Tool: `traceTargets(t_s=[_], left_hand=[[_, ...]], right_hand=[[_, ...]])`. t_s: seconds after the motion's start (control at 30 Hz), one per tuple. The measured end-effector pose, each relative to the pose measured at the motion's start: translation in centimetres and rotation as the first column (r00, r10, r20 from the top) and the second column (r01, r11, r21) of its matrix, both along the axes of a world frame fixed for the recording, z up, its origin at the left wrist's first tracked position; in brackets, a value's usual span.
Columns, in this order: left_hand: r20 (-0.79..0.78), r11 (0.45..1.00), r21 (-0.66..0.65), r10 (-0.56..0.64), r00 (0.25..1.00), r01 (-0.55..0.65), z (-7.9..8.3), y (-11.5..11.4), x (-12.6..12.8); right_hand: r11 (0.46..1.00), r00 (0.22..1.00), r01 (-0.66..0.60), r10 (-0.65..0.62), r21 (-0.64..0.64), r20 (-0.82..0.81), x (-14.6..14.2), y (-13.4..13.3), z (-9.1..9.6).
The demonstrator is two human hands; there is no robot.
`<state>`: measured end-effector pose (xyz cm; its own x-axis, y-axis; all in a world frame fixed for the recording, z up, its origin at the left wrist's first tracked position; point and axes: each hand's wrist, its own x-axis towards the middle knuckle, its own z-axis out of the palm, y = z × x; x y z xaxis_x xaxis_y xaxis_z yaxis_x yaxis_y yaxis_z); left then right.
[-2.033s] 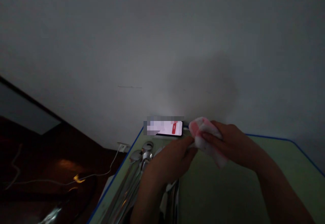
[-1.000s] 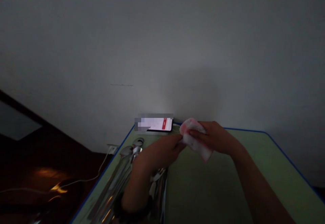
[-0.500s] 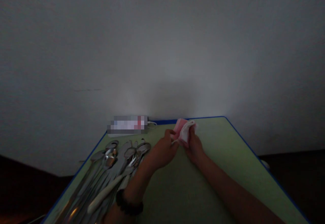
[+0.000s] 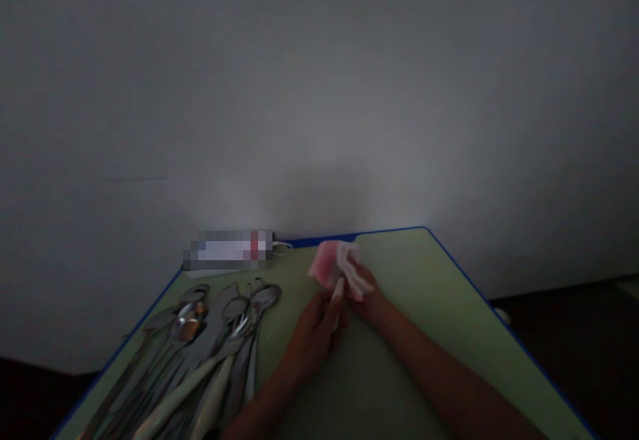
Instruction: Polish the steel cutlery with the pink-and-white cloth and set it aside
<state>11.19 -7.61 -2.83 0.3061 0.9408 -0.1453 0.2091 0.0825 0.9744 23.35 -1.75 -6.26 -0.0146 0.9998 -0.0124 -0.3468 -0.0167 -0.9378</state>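
Fingers closed, my left hand [image 4: 315,323] grips a slim white handle [image 4: 338,292] that points up toward a cloth. My right hand [image 4: 367,293] is wrapped round this pink and white cloth [image 4: 327,263], bunched up over the far end of the handle. Whatever is fixed to that end is hidden in the folds. Both hands are close together above the table. Left of them lies a pile of metal cutlery and serving tools, among them a round-bowled spoon [image 4: 269,295] and a fork [image 4: 242,328] with a white handle.
The pale green table [image 4: 424,307] has a blue edge and stands against a grey wall [image 4: 319,94]. A blurred-out flat device [image 4: 229,248] with a white cable [image 4: 284,248] sits at the back left.
The hands and cloth appear further left and slightly lower, partly because the view has shifted. My left hand has turned, and the white handle now shows in it.
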Motion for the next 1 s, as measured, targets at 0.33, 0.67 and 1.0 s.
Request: traceTargets(t_s=[0.33, 0.67, 1.0], left_hand=[[0.041, 0.999, -0.028, -0.046, 0.998, 0.047, -0.8, 0.2, -1.2], [0.173, 0.983, -0.12, -0.12, 0.978, 0.142, -1.4, 0.6, -1.9], [0.258, 0.983, -0.143, -0.079, 0.963, 0.119, -1.1, 0.6, -1.6]], right_hand=[[0.979, 0.968, 0.033, -0.081, -0.201, -0.237, -1.0, 0.0, 0.8], [0.984, 0.965, -0.025, -0.021, -0.174, -0.26, -0.8, -0.2, 1.4], [0.994, 0.992, 0.038, -0.05, -0.105, -0.113, -1.1, -0.5, 0.7]])
